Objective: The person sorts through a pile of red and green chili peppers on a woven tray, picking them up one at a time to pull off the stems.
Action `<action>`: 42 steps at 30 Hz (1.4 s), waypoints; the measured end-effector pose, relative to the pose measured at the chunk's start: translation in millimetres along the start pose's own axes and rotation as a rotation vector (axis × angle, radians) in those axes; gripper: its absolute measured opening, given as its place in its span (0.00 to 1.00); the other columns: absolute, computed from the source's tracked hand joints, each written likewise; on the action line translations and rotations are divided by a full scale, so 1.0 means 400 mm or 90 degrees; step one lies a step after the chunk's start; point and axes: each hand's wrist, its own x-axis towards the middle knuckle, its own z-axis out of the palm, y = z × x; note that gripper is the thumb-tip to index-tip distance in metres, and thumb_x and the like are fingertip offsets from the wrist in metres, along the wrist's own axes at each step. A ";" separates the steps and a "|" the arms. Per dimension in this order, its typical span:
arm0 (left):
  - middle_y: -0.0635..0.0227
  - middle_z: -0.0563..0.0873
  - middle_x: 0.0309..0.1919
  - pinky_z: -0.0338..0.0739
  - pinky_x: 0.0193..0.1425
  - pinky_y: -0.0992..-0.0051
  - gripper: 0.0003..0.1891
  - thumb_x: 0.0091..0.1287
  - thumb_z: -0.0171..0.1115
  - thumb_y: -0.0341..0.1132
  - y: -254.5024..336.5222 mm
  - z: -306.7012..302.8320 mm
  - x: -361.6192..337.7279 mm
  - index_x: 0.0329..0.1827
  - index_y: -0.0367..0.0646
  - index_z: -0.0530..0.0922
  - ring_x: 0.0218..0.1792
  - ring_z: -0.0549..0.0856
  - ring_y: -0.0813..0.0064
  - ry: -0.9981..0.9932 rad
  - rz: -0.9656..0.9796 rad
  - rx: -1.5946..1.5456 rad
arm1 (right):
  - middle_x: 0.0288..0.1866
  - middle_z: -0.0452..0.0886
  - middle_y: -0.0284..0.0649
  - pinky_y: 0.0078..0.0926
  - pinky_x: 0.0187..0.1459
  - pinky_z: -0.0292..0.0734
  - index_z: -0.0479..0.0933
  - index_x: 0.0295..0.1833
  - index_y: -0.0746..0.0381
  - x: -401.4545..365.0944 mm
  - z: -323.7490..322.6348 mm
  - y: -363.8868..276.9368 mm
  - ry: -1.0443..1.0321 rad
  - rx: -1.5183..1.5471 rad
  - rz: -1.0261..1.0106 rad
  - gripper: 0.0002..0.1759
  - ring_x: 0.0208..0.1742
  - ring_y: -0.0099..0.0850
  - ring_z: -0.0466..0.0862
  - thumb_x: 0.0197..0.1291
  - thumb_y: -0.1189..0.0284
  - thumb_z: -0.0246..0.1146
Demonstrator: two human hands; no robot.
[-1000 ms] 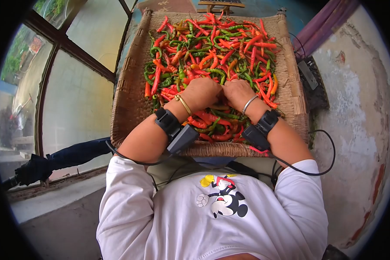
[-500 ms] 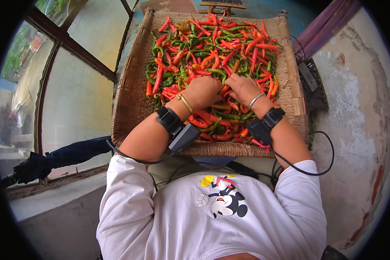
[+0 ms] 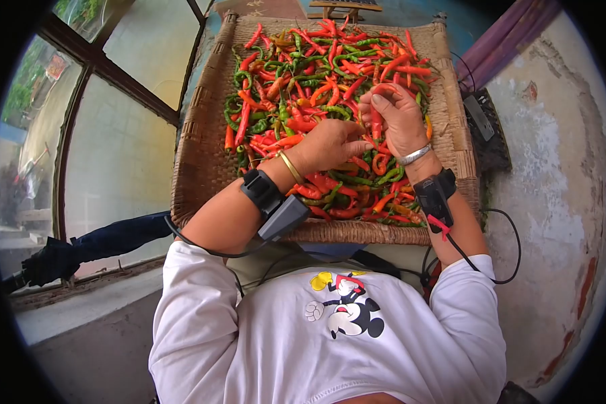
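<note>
Red, green and orange chili peppers (image 3: 293, 74) cover a woven tray (image 3: 205, 145) in front of me. My left hand (image 3: 330, 145), with a gold bangle at the wrist, is low over the middle of the heap. Its fingers are curled together with the thumb; whatever is between them is hidden. To its right, and higher up, my right hand (image 3: 398, 121) is turned with the thumb side showing. Thumb and fingers are pinched, and a red chili pepper (image 3: 376, 126) hangs down from them. A silver bracelet circles that wrist.
Black straps with grey boxes and cables (image 3: 505, 252) are on both forearms. A window (image 3: 118, 161) and a dark folded umbrella (image 3: 124, 236) are on the left. On the right stand a peeling wall (image 3: 545, 168) and a dark crate-like object (image 3: 485, 128). A small stool (image 3: 343, 8) is beyond the tray.
My right hand has risen away from the left and rotated, and a red chili pepper now shows at its fingers. My left hand has stayed nearly in place, its thumb now more visible.
</note>
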 end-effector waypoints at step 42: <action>0.60 0.82 0.26 0.75 0.39 0.66 0.10 0.54 0.61 0.39 0.014 0.028 -0.020 0.33 0.43 0.81 0.33 0.82 0.61 -0.156 -0.036 0.099 | 0.22 0.75 0.30 0.17 0.18 0.65 0.73 0.40 0.62 0.177 -0.125 -0.053 -0.035 -0.002 0.263 0.20 0.20 0.19 0.73 0.61 0.54 0.53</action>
